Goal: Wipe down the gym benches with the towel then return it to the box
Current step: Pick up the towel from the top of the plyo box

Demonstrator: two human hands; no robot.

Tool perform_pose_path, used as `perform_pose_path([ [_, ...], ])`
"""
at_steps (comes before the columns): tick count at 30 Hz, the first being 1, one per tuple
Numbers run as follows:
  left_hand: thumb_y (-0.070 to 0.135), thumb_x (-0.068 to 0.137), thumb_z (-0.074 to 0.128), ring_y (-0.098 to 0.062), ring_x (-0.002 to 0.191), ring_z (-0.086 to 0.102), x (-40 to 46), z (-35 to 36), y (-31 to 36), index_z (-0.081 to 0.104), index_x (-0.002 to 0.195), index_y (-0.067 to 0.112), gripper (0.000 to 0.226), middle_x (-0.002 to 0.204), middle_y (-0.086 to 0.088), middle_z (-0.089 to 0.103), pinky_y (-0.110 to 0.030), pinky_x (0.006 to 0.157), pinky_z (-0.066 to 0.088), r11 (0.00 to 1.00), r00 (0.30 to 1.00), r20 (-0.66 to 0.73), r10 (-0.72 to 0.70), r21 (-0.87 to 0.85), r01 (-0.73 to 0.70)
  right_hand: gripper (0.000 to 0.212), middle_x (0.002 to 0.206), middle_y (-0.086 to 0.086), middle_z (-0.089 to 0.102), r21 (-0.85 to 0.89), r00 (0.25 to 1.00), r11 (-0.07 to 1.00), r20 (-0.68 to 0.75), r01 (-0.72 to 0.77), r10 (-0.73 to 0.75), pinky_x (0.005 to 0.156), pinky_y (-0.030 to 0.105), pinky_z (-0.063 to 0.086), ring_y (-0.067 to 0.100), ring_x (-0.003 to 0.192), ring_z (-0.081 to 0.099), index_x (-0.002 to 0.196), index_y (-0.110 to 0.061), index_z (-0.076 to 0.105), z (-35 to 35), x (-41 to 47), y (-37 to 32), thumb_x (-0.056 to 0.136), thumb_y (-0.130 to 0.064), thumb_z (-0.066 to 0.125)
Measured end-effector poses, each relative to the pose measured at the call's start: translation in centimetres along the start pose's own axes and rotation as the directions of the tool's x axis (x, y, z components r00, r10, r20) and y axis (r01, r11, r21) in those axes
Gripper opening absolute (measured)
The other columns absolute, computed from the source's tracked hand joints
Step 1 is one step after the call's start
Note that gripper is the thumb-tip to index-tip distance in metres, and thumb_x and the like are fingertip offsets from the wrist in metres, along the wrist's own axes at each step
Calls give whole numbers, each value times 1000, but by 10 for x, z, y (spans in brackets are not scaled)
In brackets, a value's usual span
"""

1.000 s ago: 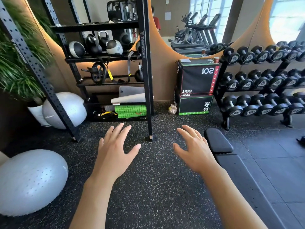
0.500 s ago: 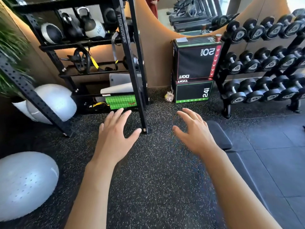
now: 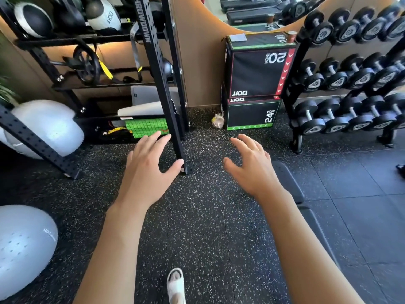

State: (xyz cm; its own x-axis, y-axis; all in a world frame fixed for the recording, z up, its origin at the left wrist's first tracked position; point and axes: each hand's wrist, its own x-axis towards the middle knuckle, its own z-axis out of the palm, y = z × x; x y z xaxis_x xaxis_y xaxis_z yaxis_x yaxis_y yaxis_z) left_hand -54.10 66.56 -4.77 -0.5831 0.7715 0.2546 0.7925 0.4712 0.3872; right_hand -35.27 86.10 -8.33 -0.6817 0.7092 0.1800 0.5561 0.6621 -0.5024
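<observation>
My left hand (image 3: 146,170) and my right hand (image 3: 252,170) are both stretched out in front of me over the speckled floor, fingers spread and relaxed, holding nothing. A black padded gym bench (image 3: 291,185) lies at the right, partly hidden under my right forearm. Two stacked black plyo boxes (image 3: 256,77) stand against the wall ahead; a small grey folded cloth (image 3: 237,37) lies on the top one. I cannot tell whether that cloth is the towel.
A black storage rack (image 3: 163,84) with medicine balls, an ab wheel and straps stands ahead left, its foot near my left thumb. A dumbbell rack (image 3: 350,84) fills the right. Two grey exercise balls (image 3: 22,242) sit left. My white sandal (image 3: 175,284) shows below.
The view has tilted down and moved closer to the rack and boxes. Both hands stay open and spread. My sandalled foot has come into view at the bottom.
</observation>
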Motion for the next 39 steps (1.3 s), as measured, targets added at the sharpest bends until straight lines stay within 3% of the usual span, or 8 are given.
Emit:
perform_pose_path([
  [7,64,96,49,-17,157,17,91,6,-64,33,158,34,70,168,8,27,-59,125,23,998,996,73,60,-39,-57,66,164,-2,32,11,996,996,-11,-85,85,119,52,24,20,151,24,156,-26,39,43,84,-38,97,-52,54],
  [19,64,95,49,-17,157,17,218,-10,-144,33,157,35,71,168,8,27,-57,126,21,985,988,61,143,-104,-136,64,163,-2,33,-21,991,994,-89,-106,104,121,51,25,20,150,25,153,-27,42,73,207,-103,95,-52,54],
  [29,63,94,52,-16,156,19,300,27,-126,32,157,36,71,167,8,29,-57,124,26,981,985,42,169,-105,-164,71,163,-3,32,-42,986,991,-119,-126,120,119,53,26,20,150,24,152,-28,43,65,279,-53,90,-63,46],
  [39,63,93,53,-16,156,18,406,88,-28,33,156,37,70,166,10,29,-56,125,25,987,990,16,141,-75,-139,67,160,-6,36,-12,984,996,-157,-84,81,116,48,27,17,148,25,150,-28,46,12,379,65,91,-60,50],
])
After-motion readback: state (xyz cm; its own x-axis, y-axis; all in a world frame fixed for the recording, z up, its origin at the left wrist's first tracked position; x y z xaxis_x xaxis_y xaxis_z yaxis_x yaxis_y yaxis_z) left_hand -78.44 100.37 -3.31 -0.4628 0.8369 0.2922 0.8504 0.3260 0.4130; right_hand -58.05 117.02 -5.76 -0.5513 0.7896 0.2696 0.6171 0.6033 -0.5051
